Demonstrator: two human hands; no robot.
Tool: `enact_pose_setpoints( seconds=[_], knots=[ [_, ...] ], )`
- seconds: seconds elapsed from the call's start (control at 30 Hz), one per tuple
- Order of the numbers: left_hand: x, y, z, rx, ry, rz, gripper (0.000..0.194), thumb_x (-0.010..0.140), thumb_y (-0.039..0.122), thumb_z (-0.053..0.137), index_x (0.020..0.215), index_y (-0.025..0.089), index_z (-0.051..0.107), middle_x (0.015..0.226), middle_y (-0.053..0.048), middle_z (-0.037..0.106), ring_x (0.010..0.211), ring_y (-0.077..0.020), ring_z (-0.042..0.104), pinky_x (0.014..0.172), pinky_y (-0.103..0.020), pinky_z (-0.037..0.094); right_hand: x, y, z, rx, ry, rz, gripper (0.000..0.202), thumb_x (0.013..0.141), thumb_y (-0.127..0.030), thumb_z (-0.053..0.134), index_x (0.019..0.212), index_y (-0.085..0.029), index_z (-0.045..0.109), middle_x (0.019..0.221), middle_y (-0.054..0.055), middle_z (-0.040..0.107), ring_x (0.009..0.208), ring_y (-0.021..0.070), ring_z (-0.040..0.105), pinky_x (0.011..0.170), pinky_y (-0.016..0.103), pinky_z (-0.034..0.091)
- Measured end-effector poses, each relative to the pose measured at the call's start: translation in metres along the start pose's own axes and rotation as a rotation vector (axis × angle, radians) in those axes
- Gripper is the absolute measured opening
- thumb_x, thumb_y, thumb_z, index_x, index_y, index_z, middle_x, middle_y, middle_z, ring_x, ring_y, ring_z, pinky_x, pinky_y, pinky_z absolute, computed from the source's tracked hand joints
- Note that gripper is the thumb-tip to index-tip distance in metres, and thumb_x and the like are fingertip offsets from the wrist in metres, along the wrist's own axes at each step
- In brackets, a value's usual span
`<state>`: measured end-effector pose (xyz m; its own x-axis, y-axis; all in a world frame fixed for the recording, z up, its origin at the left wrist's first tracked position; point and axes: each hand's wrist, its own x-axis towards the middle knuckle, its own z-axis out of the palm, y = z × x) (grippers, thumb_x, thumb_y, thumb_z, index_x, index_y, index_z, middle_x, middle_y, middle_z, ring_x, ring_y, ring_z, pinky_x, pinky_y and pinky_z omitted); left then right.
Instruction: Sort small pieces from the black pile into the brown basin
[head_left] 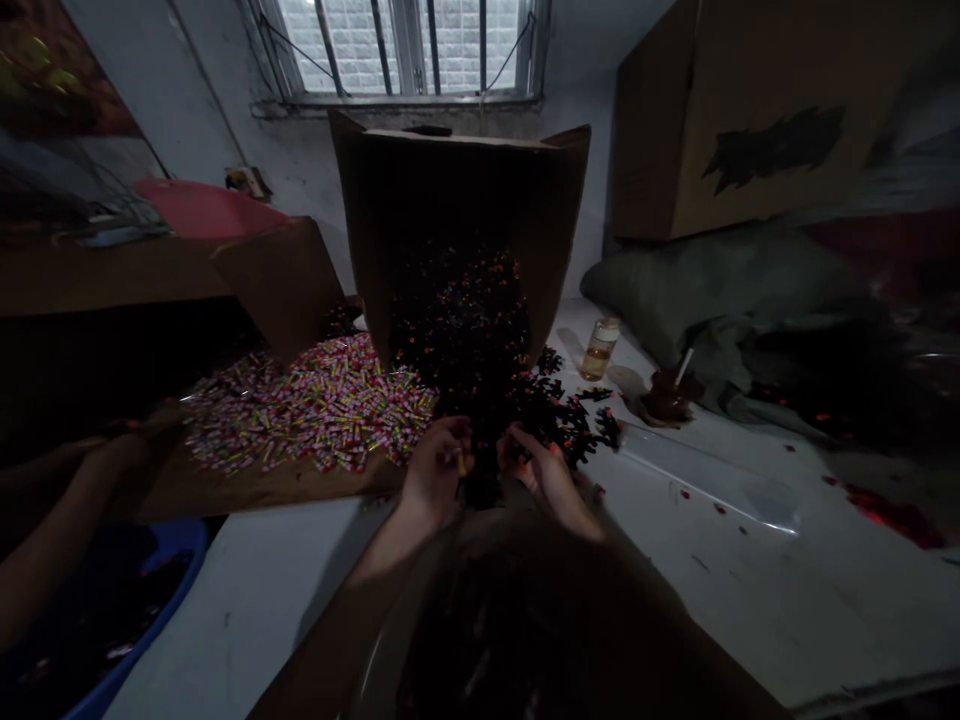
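Note:
My left hand [435, 468] is closed with its fingertips together, and a small yellowish piece [462, 464] shows in them. Facing it, my right hand [546, 475] has its fingers curled in; whatever they hold is too dark and small to make out. Both hands are just in front of a heap of small black pieces with orange bits [469, 330], which spills from a tipped cardboard box [556, 220]. Left of the hands lies a pile of small multicoloured striped pieces [315, 405]. Below my hands, a dark container or bag at my lap is hard to make out.
A small bottle of yellowish liquid [600, 350] and a brown pot with a white stick [670, 395] stand right. A clear plastic sleeve [712, 478] lies on the white table [750, 590]. At left are another person's hands [112, 455] and a blue basin [176, 590].

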<state>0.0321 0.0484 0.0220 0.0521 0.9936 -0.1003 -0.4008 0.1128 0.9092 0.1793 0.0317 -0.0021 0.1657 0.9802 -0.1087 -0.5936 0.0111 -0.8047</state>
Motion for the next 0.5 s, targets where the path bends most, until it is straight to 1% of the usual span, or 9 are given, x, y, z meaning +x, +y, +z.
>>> enact_pose_setpoints(
  seconds=[0.07, 0.13, 0.2, 0.27, 0.33, 0.4, 0.5],
  knots=[
    [0.012, -0.006, 0.005, -0.063, 0.0, -0.015, 0.017, 0.056, 0.014, 0.053, 0.07, 0.019, 0.062, 0.08, -0.005, 0.066, 0.069, -0.0142, 0.06, 0.059, -0.026, 0.05, 0.001, 0.004, 0.0, -0.012, 0.002, 0.005, 0.041, 0.052, -0.041, 0.09, 0.078, -0.018, 0.067, 0.063, -0.002, 0.068, 0.056, 0.0141, 0.062, 0.046, 0.023, 0.051],
    [0.02, -0.011, 0.009, -0.091, 0.005, -0.025, 0.016, 0.055, 0.011, 0.051, 0.065, 0.019, 0.06, 0.08, -0.007, 0.067, 0.076, -0.0165, 0.064, 0.068, -0.029, 0.055, 0.003, 0.006, -0.002, -0.022, 0.009, 0.009, 0.041, 0.052, -0.043, 0.089, 0.076, -0.019, 0.067, 0.062, -0.002, 0.068, 0.055, 0.0134, 0.061, 0.046, 0.023, 0.05],
    [0.025, -0.017, 0.01, -0.128, 0.009, -0.039, 0.02, 0.052, 0.007, 0.052, 0.065, 0.019, 0.061, 0.08, -0.007, 0.067, 0.084, -0.0178, 0.067, 0.079, -0.03, 0.057, 0.004, 0.006, -0.003, -0.045, 0.007, 0.026, 0.041, 0.052, -0.045, 0.088, 0.075, -0.018, 0.067, 0.061, -0.002, 0.068, 0.051, 0.0128, 0.06, 0.045, 0.023, 0.049],
    [0.026, -0.021, 0.011, -0.161, 0.01, -0.05, 0.025, 0.051, 0.003, 0.055, 0.069, 0.018, 0.064, 0.082, -0.006, 0.069, 0.091, -0.0182, 0.069, 0.09, -0.031, 0.057, 0.003, 0.007, -0.004, -0.076, -0.003, 0.049, 0.041, 0.051, -0.046, 0.088, 0.074, -0.018, 0.067, 0.06, -0.002, 0.068, 0.049, 0.0128, 0.059, 0.044, 0.023, 0.048],
    [0.024, -0.025, 0.012, -0.193, 0.014, -0.051, 0.026, 0.055, 0.002, 0.06, 0.075, 0.017, 0.066, 0.087, -0.006, 0.07, 0.096, -0.0183, 0.07, 0.098, -0.032, 0.055, 0.002, 0.008, -0.004, -0.115, -0.022, 0.074, 0.041, 0.05, -0.044, 0.089, 0.074, -0.019, 0.067, 0.059, -0.003, 0.068, 0.047, 0.0132, 0.059, 0.043, 0.023, 0.046],
    [0.021, -0.028, 0.014, -0.231, 0.008, -0.016, 0.021, 0.061, 0.005, 0.064, 0.079, 0.016, 0.066, 0.095, -0.007, 0.072, 0.104, -0.0181, 0.07, 0.104, -0.033, 0.053, 0.002, 0.01, -0.003, -0.152, -0.049, 0.095, 0.039, 0.05, -0.042, 0.089, 0.072, -0.019, 0.067, 0.056, -0.003, 0.066, 0.045, 0.0135, 0.058, 0.042, 0.024, 0.045],
    [0.017, -0.033, 0.017, -0.255, -0.024, 0.051, 0.015, 0.073, 0.011, 0.066, 0.087, 0.016, 0.065, 0.107, -0.008, 0.073, 0.11, -0.0191, 0.07, 0.106, -0.036, 0.052, 0.0, 0.014, -0.001, -0.185, -0.069, 0.101, 0.037, 0.052, -0.042, 0.088, 0.073, -0.02, 0.065, 0.054, -0.005, 0.063, 0.044, 0.0133, 0.056, 0.043, 0.024, 0.044]
  ],
)
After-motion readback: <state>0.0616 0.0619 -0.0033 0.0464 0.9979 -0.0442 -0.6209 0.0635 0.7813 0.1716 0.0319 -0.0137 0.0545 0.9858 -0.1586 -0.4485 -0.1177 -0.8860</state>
